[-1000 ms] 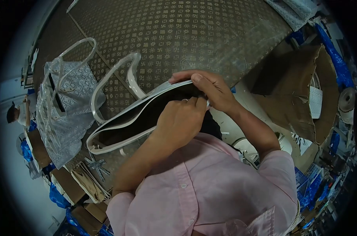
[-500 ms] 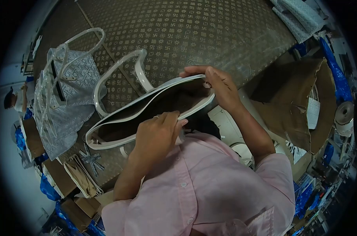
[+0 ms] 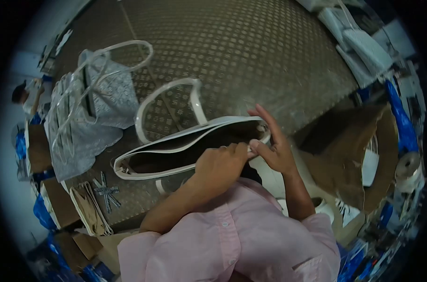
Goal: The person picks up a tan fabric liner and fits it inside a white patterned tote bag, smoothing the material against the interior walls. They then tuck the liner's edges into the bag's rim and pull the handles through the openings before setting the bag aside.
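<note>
A handbag (image 3: 176, 142) lies across my lap edge and the table, its dark opening facing up and its rim trimmed in white. One white handle (image 3: 168, 85) stands up from its far side. My left hand (image 3: 221, 168) reaches over the near rim, fingers wrapped on it close to the right end. At that end, my right hand (image 3: 278, 149) holds the corner, thumb on the near rim beside my left fingers, other fingers stretched along the outside. What lies between the thumb and left fingertips is hidden.
Silvery patterned bags (image 3: 114, 89) with clear-covered handles stand at the left of the brown patterned table (image 3: 232, 56). Crossed grey strips (image 3: 107, 191) lie nearer. An open cardboard box (image 3: 349, 155) sits at right, beside a tape roll (image 3: 407, 168). A person (image 3: 32, 98) is far left.
My left hand has slid right along the near rim, up to my right hand. My right thumb has come from the far corner to the near rim. The whole view has shifted.
</note>
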`<action>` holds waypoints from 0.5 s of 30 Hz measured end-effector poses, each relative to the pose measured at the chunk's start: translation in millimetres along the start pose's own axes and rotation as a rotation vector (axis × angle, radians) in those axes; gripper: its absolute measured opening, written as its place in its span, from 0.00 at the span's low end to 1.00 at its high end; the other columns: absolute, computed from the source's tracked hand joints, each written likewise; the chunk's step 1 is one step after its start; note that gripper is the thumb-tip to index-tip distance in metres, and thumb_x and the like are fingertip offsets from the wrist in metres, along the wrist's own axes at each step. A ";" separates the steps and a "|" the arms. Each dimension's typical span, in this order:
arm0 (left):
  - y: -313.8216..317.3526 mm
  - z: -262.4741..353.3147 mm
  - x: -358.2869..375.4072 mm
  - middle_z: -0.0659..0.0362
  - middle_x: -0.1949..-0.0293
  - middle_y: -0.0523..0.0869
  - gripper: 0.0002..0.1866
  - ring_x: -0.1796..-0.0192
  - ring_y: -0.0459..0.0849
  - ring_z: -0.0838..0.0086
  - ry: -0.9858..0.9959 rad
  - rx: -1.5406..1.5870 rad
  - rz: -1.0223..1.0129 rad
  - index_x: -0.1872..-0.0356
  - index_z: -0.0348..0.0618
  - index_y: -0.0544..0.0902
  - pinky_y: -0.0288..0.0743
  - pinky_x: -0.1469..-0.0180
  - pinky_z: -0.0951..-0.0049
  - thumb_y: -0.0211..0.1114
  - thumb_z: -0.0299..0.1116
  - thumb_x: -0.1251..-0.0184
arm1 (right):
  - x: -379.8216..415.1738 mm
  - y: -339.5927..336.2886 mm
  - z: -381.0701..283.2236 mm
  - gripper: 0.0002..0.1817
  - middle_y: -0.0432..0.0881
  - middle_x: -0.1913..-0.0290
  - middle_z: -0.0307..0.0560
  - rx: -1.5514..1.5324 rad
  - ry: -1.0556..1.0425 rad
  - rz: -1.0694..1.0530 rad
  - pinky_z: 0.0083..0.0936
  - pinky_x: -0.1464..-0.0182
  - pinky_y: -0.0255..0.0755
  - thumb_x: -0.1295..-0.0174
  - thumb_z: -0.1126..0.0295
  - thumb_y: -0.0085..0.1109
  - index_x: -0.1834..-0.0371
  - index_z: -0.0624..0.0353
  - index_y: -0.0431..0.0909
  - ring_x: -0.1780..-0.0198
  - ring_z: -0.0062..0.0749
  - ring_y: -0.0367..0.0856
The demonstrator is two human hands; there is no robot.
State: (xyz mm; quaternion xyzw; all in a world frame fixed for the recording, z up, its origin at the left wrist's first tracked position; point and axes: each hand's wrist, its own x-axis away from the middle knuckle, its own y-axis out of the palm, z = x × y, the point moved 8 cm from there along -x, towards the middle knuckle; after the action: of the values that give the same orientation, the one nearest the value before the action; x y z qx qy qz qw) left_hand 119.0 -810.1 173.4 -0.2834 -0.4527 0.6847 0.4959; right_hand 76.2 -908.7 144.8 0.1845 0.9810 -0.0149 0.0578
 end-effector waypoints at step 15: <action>-54.3 -94.7 156.9 0.56 0.71 0.82 0.13 0.67 0.82 0.63 -0.059 -0.064 0.297 0.71 0.43 0.78 0.73 0.67 0.63 0.60 0.42 0.36 | -7.7 -19.3 11.3 0.19 0.74 0.41 0.67 0.433 -0.228 -0.130 0.39 0.40 0.65 0.38 0.55 0.62 0.71 0.63 0.81 0.39 0.53 0.73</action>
State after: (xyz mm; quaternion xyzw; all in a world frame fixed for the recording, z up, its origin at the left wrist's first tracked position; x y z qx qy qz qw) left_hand 166.7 -625.8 191.2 -0.3425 -0.4418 0.7438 0.3664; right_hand 77.6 -930.0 134.7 0.1263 0.9519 -0.2490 0.1262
